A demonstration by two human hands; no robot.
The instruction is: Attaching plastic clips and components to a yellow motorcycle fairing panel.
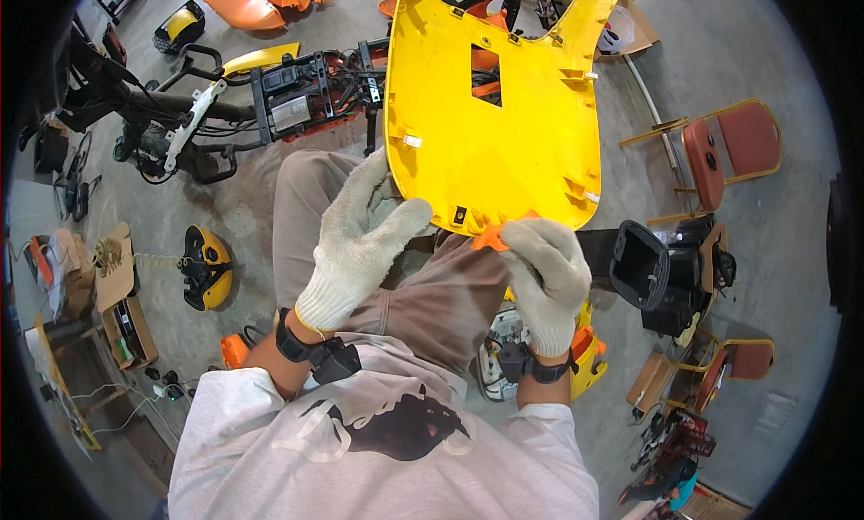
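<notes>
A large yellow plastic panel [540, 151] with a rectangular cutout and several clip mounts stands tilted in front of me, over my lap. My left hand [346, 241], in a white knit glove, grips its lower left edge; the thumb lies near the bottom rim and some fingertips are hidden behind the panel. At the bottom edge, a small orange piece [489, 239] is pinched by my gloved right hand [547, 272]. Whether this piece is fixed to the panel I cannot tell. A small dark clip [460, 216] sits on the panel between the hands.
A stripped vehicle frame [297, 101] with wiring lies beyond my left arm. Orange body panels [247, 5] are on the floor at the far left. A yellow-black part [209, 268] lies left, a black bin-like part [641, 266] right, near red chairs [751, 142]. Another person [670, 484] is at lower right.
</notes>
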